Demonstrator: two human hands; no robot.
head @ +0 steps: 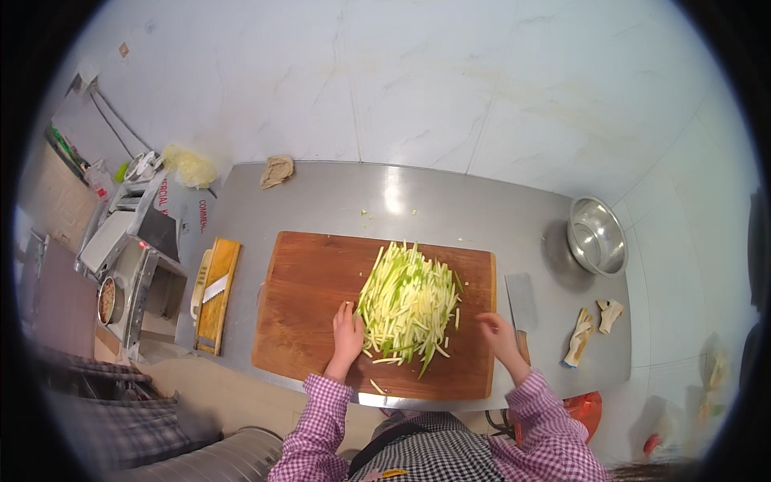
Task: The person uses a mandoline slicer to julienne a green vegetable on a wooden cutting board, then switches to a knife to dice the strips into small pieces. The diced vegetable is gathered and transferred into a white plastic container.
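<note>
A heap of pale green shredded vegetable strips [409, 301] lies on the right half of a wooden cutting board [313, 289]. My left hand [348, 334] rests against the heap's lower left side, fingers pointing away from me. Over the board's right edge is my right hand [500, 337], its fingers slightly bent, apart from the strips and holding nothing that shows. Just right of it, a cleaver [521, 301] lies on the steel table, its wooden handle partly hidden by my right wrist.
On the steel table [325, 199] are a wooden slicer [218, 295] at the left, a folded cloth [277, 171] at the back, and a steel bowl [597, 236] tilted at the right. Crumpled gloves [578, 338] lie below the bowl. A tiled wall [421, 78] borders the table's back.
</note>
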